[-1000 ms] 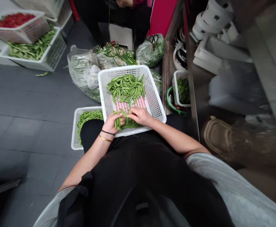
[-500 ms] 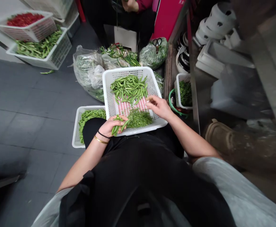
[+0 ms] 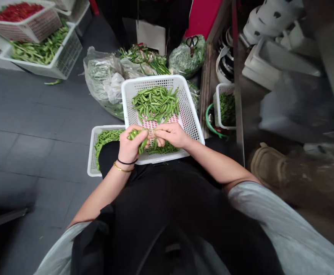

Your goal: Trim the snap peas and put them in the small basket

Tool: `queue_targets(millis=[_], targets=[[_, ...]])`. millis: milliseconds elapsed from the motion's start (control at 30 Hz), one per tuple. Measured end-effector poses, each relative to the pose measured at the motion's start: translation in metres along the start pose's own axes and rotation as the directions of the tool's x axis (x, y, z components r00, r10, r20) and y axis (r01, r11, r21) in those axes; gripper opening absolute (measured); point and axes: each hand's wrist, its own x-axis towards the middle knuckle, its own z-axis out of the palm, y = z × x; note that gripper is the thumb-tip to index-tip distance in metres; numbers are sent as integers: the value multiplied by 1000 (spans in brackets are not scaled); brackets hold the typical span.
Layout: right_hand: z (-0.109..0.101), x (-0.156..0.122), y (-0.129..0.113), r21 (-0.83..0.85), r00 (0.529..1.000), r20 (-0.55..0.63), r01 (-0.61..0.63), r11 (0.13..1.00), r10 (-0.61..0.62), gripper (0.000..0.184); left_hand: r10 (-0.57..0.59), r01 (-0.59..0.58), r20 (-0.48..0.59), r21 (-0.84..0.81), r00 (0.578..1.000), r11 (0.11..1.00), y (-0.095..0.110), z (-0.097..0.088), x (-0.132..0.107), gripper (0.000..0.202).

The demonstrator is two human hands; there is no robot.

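Gripping a small bunch of green bean pods (image 3: 136, 136) in a closed left hand (image 3: 129, 145), a person pinches the end of one pod between the fingertips of the right hand (image 3: 171, 135), both hands close together over a white plastic basket (image 3: 155, 81) resting on black clothing (image 3: 167, 214). A black band (image 3: 125, 162) and a gold bangle (image 3: 122, 167) circle the left wrist. Inside the basket, a heap of bean pods (image 3: 155, 104) lies toward the far side, and a looser layer of green (image 3: 162, 149) sits under the hands at the near edge.

A second white basket of beans (image 3: 92, 152) sits just to the left on the grey tile floor (image 3: 41, 107). Beyond it are bulging clear plastic bags of greens (image 3: 102, 70) and a bag topped by black-handled scissors (image 3: 192, 42). At far left, stacked baskets hold red chilies (image 3: 18, 12) and more green beans (image 3: 33, 51). To the right, a small white basket holds chopped greens (image 3: 227, 109) beside a green-rimmed container (image 3: 209, 122). A co-worker's dark-clothed legs (image 3: 161, 15) show at the far edge.
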Motion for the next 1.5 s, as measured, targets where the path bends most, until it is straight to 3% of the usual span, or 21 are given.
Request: queue_targets(millis=[67, 167, 267, 367, 467, 533, 633, 700, 833, 1067, 1167, 1233, 1267, 1333, 1400, 1433, 1467, 1500], targets=[[-11, -6, 10, 37, 993, -103, -54, 998, 58, 33, -18, -11, -201, -140, 979, 990, -7, -12, 10, 23], [-37, -21, 25, -4, 975, -120, -188, 982, 186, 32, -98, 25, -252, -276, 963, 961, -15, -41, 23, 25], [-55, -28, 30, -29, 957, 6, -289, 957, 289, 33, -98, 68, -153, -194, 983, 979, -21, -53, 23, 21], [-49, -16, 28, -25, 948, 127, -290, 957, 291, 33, -98, 84, 105, 125, 990, 989, -24, -36, 18, 32], [-30, 6, 23, 20, 954, 196, -236, 972, 227, 33, -55, -48, 287, 339, 956, 940, -26, -14, 16, 32], [-21, 17, 21, 41, 958, 210, -208, 977, 195, 33, -47, -53, 268, 353, 962, 934, -28, -10, 16, 25], [-17, 20, 21, -26, 974, 134, -181, 983, 183, 33, -139, 105, 180, 188, 974, 977, -32, -17, 15, 23], [-19, 14, 21, -90, 976, 102, -183, 979, 192, 33, -227, 229, 236, 19, 945, 973, -35, -26, 15, 25], [-15, 3, 14, -151, 971, 121, -186, 971, 205, 32, -332, 434, 459, -136, 824, 891, -40, -31, 15, 33], [-1, 5, -7, -486, 987, -156, -105, 868, 32, 27, -428, 436, 541, 122, 724, 892, -33, -17, 8, 31], [-20, -6, -11, -446, 947, -319, -180, 877, 32, 32, -428, 475, 510, 45, 746, 879, -33, -22, 1, 42], [-40, -18, -9, -462, 931, -351, -266, 846, 101, 34, -425, 523, 476, -89, 770, 848, -36, -32, -3, 43], [-49, -23, -6, -516, 934, -317, -316, 796, 166, 31, -423, 539, 448, -166, 787, 826, -37, -37, -4, 42], [-61, -28, 4, -697, 916, -239, -392, 600, 321, 23, -420, 532, 367, -299, 830, 792, -38, -48, -6, 36], [-58, -24, 18, -850, 893, -206, -366, 379, 401, 26, -409, 491, 280, -366, 868, 791, -37, -54, -6, 30], [-52, -18, 27, -891, 902, -179, -318, 323, 393, 26, -401, 474, 259, -375, 879, 797, -35, -55, -6, 28], [-42, -10, 36, -918, 920, -130, -252, 305, 369, 25, -393, 465, 255, -377, 884, 801, -33, -55, -6, 27], [-30, -1, 46, -924, 940, -30, -156, 350, 340, 25, -385, 461, 262, -379, 885, 802, -31, -54, -7, 26]])
